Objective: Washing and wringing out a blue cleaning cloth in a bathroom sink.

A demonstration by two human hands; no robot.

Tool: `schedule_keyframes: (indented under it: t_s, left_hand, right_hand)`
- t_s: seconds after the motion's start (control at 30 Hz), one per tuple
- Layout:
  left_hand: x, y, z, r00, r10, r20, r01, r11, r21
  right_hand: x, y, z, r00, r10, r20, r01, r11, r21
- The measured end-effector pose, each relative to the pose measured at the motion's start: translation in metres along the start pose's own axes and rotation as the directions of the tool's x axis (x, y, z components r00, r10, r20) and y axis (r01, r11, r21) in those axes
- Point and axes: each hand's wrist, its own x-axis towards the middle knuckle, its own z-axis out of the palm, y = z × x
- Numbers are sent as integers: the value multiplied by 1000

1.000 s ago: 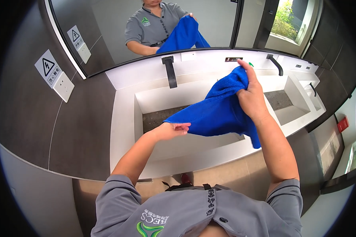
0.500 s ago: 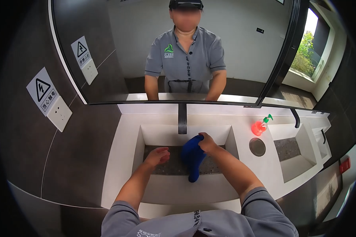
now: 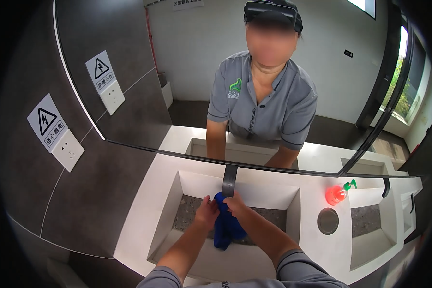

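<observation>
A blue cloth hangs in folds inside the stone-bottomed sink, under the black faucet. Its top end is pinched by my right hand, just below the spout. At the cloth's left edge is my left hand, with its fingers raised and apart. Those fingertips come up against the fabric, without a visible grip on it. Part of the cloth is hidden behind my right hand and forearm. Whether water runs from the spout cannot be made out.
On the counter to the right stand a pump bottle of pink liquid and a round metal lid. Farther right is a second sink. A wide mirror rises behind the counter; a white wall socket is at left.
My view has shifted and I lean closer to the mirror. My right hand has brought the cloth up under the faucet. My left hand has moved in from the left to the cloth's edge.
</observation>
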Motion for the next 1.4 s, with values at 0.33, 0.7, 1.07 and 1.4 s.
schedule_keyframes:
  t_s: [0.33, 0.7, 1.07, 1.4]
  left_hand:
    - [8, -8, 15, 976, -26, 218, 52, 992, -118]
    - [4, -13, 30, 967, -44, 250, 108, 963, -248]
    - [-26, -18, -7, 890, -443, -108, 425, 892, -154]
    - [7, -7, -3, 940, -211, 267, 302, 879, -370]
  right_hand:
    - [35, 51, 8, 796, -604, -35, 483, 670, -564]
    - [-12, 44, 18, 733, -663, -150, 537, 700, -471]
    - [21, 34, 4, 708, -684, -177, 491, 656, -573]
    - [-62, 48, 30, 666, -702, 253, 688, 447, -571]
